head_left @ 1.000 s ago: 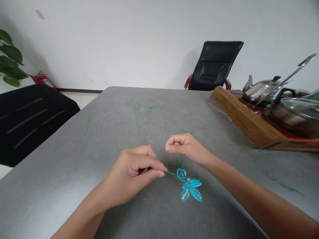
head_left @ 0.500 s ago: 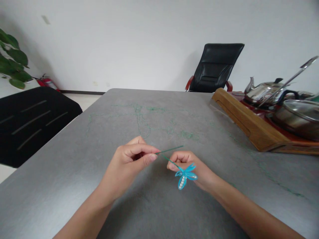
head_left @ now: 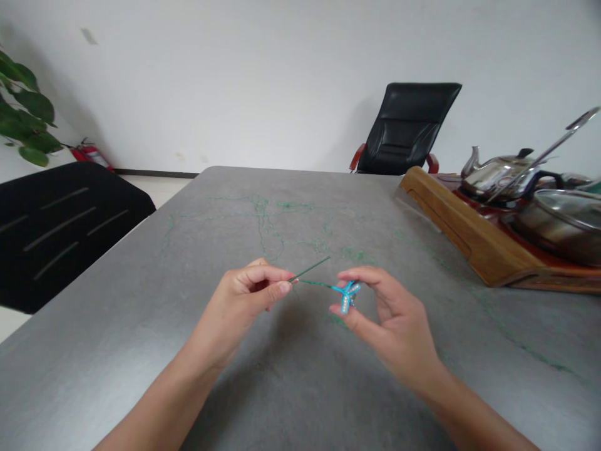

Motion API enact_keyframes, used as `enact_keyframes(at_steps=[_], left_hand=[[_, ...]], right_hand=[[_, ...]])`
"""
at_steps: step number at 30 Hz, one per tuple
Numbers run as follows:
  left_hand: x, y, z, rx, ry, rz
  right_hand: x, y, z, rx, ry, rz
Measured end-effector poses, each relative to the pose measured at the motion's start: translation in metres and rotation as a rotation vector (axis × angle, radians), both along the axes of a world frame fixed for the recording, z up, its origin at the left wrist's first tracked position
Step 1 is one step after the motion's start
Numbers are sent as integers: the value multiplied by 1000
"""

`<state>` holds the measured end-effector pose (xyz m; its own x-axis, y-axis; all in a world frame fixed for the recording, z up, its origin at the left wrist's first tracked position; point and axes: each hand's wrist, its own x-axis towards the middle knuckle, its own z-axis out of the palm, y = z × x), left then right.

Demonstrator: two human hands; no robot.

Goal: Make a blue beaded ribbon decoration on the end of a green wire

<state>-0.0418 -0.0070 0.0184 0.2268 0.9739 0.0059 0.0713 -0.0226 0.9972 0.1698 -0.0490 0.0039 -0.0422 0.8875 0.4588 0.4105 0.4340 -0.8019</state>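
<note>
Between thumb and index finger my left hand [head_left: 253, 291] pinches a straight dark green stem [head_left: 312, 268] and the end of a thinner green stem [head_left: 315, 284]. That thinner stem runs right to a small blue flower [head_left: 347, 294] with white beads on its petals. Around the flower, my right hand [head_left: 389, 313] has its thumb below and its index finger above, with the fingertips at the petals. Whether they press on it is hard to tell.
Loose green thread [head_left: 265, 219] lies tangled across the grey table [head_left: 141, 313]. A wooden tray [head_left: 451, 225] with a kettle [head_left: 498, 174] and a glass-lidded pot [head_left: 563, 216] stands at the right. A black chair [head_left: 406, 128] is behind the table, another [head_left: 66, 232] at the left.
My right hand has turned and spread its thumb and index finger around the flower. The flower has risen and now points right, and the straight stem tilts more steeply upward.
</note>
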Motion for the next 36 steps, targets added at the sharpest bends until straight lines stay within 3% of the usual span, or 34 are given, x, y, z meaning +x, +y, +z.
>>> enact_keyframes(at_steps=[5, 12, 22, 36], left_hand=[[2, 0, -3, -28, 19, -93], [2, 0, -5, -78, 31, -167], [8, -3, -6, -340, -94, -189], [9, -2, -11, -352, -94, -199]], right_hand=[[-3, 12, 5, -140, 242, 26], [-5, 21, -2, -239, 495, 61], [-14, 20, -3, -356, 839, 90], [-10, 21, -7, -340, 708, 38]])
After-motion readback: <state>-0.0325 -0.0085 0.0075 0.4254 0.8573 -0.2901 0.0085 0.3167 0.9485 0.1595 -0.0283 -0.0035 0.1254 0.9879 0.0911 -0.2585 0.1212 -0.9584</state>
